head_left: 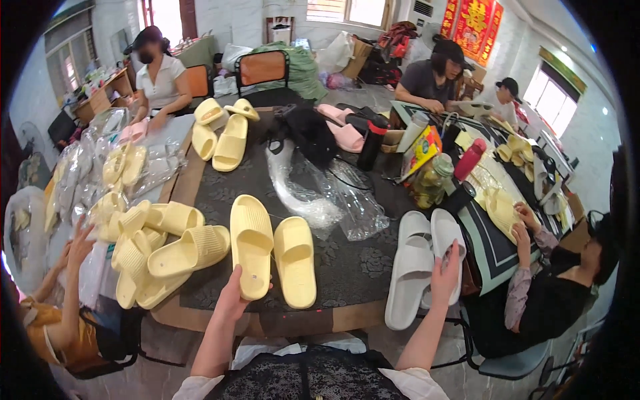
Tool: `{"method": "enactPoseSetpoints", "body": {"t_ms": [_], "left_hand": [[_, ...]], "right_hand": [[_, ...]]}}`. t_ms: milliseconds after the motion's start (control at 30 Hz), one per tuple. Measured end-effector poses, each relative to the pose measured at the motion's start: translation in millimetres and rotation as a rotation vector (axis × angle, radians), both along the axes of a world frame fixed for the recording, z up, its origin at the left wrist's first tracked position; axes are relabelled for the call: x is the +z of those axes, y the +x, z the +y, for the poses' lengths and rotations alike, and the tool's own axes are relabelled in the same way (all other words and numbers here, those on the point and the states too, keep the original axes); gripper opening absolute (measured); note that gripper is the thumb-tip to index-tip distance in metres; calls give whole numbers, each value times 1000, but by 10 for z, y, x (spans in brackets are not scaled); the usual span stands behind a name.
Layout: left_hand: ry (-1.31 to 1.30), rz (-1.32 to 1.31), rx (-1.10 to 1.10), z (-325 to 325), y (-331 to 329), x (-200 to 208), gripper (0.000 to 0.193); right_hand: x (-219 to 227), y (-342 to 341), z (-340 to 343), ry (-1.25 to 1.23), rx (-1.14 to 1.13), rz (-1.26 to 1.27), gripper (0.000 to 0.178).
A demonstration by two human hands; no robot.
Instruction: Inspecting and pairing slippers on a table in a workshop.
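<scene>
My left hand (231, 297) grips a pale yellow slide slipper (251, 233) by its heel, thumb on the footbed, near the table's front edge. Just right of it, a second yellow slipper (295, 270) lies sole down on the dark cloth. Farther right, my right hand (445, 276) is closed on the heel part of a grey slide slipper (448, 230); some of its fingers are hidden. Another grey slipper (404, 287) lies close against its left side, its heel toward me.
A heap of yellow slippers (170, 250) lies at left, with bagged pairs (123, 163) beyond. Clear plastic bags (353, 200) and a black bag (310, 133) occupy the middle. A black bottle (371, 148) and a glass jar (432, 181) stand at right. Co-workers sit around the table.
</scene>
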State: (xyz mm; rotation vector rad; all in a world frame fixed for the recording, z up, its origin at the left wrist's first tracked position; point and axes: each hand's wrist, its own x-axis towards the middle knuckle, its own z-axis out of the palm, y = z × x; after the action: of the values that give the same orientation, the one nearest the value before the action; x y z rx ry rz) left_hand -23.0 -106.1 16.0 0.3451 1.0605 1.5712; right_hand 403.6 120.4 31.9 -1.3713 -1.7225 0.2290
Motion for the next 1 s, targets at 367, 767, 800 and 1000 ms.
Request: {"method": "enactPoseSetpoints", "body": {"t_ms": [367,767,800,1000], "left_hand": [[-45,85,55,-125,-95,-48,56],[57,925,-402,177,497,-243,47],[62,924,-398,216,489,-150,47],[192,1442,-278,502,490,150,45]], "right_hand": [[297,-971,-433,133,124,37,39],[-128,-1895,-791,-789,775,641,63],[-180,-1846,-736,-819,717,709,61],[-427,-1846,-695,-873,624,470,68]]}}
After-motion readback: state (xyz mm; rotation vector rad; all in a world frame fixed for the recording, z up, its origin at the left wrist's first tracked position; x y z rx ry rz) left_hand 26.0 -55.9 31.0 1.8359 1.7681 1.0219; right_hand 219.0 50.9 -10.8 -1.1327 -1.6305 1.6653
